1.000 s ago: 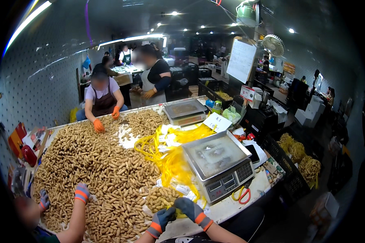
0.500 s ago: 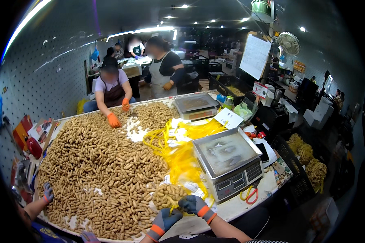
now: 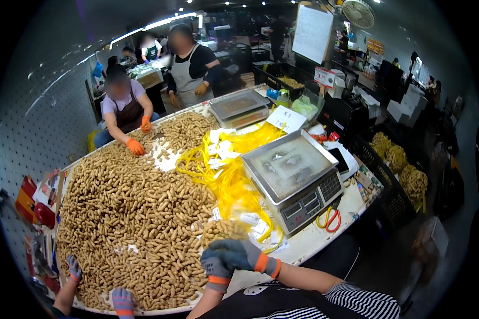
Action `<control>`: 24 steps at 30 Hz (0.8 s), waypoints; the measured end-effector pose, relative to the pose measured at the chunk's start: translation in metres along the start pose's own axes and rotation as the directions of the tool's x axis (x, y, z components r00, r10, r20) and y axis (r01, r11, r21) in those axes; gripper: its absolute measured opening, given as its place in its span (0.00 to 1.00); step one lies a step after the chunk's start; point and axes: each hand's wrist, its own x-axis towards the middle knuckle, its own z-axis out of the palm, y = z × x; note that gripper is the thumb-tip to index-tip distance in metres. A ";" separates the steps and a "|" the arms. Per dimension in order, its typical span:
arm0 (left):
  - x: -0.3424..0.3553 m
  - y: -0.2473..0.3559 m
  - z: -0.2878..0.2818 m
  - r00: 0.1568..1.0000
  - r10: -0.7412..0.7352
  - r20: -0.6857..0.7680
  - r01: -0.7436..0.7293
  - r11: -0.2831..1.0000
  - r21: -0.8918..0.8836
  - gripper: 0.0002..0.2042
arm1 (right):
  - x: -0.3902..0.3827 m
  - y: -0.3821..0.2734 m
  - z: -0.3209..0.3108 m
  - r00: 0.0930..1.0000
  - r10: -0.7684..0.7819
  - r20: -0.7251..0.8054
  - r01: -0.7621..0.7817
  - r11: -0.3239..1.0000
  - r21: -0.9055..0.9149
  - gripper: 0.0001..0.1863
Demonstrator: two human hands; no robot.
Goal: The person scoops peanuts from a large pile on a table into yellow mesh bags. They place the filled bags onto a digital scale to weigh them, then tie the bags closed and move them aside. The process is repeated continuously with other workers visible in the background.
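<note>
My left hand (image 3: 217,271), in a grey glove with an orange band, is closed just in front of a bulging net bag of peanuts (image 3: 223,229). Over it lies my right hand (image 3: 238,254), gloved alike and also closed. The hands overlap and hide the bag's gathered yellow neck between them. A large heap of loose unshelled peanuts (image 3: 138,218) spreads to the left. Just beyond the bag lie yellow net bags (image 3: 234,196) with white tags. A digital scale (image 3: 295,175) stands to the right, its pan bare.
Scissors (image 3: 329,219) lie beside the scale. A second scale (image 3: 239,109) stands farther back. Across the table, a person in orange gloves (image 3: 135,146) handles peanuts; another stands behind. Someone's gloved hands (image 3: 123,302) are at the near left edge. A black crate (image 3: 388,191) holds filled nets.
My hands have come together, the right now over the left, covering the yellow netting that showed between them. The view has shifted. The scale and heap stay in place.
</note>
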 end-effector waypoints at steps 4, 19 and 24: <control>0.000 -0.007 0.025 0.936 -0.300 -0.182 0.187 0.864 -0.467 0.15 | -0.013 -0.011 -0.002 0.986 -0.150 0.075 0.161 0.972 -0.169 0.18; 0.014 -0.031 0.029 0.865 -0.462 0.197 0.310 0.183 -0.933 0.24 | 0.020 -0.095 0.031 0.969 -0.245 0.017 0.220 0.899 0.380 0.08; 0.044 -0.010 0.003 0.955 -0.232 0.183 0.279 0.502 -0.818 0.24 | 0.008 -0.124 0.018 0.850 -0.518 -0.099 0.521 0.796 0.307 0.07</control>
